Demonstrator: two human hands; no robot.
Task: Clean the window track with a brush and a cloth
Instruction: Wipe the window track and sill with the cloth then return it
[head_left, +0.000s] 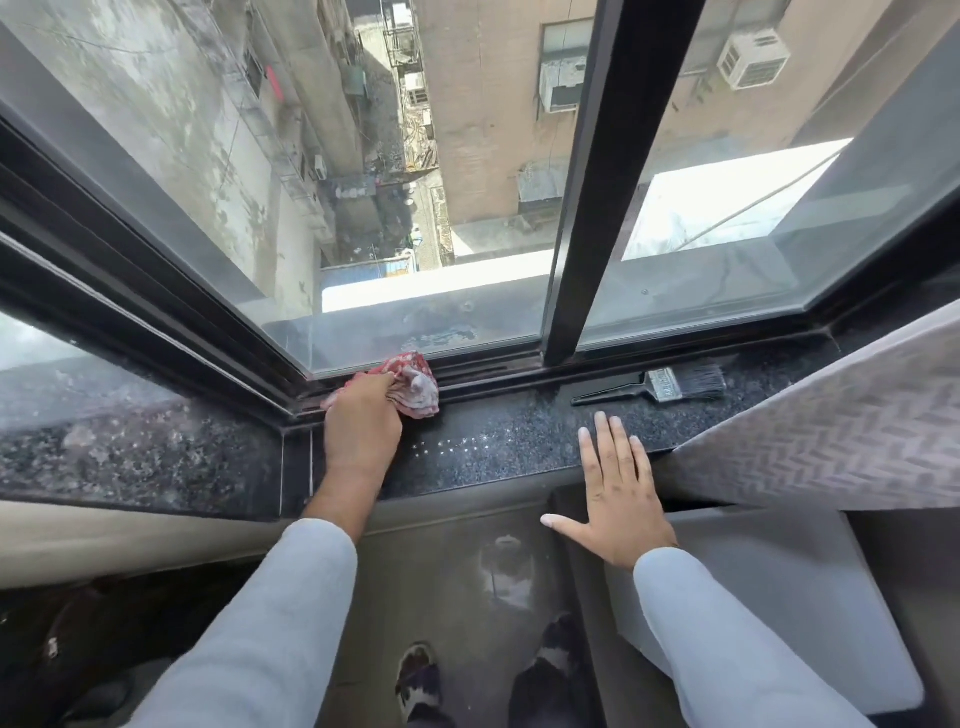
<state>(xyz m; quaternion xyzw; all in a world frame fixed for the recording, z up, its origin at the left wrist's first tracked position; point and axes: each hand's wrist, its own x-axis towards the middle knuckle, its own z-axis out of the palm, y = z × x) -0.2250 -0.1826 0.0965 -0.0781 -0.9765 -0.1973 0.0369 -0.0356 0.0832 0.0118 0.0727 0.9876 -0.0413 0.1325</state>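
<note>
My left hand grips a bunched red and white cloth and presses it into the dark window track near the left corner of the frame. My right hand lies flat and open on the front edge of the black speckled stone sill, fingers spread. A flat paintbrush with a black handle and dark bristles rests on the sill to the right, beside the track, apart from both hands.
A black vertical window frame post meets the track at centre right. A patterned grey curtain hangs over the sill's right end. Beyond the glass is a deep drop between buildings. My feet stand on the floor below.
</note>
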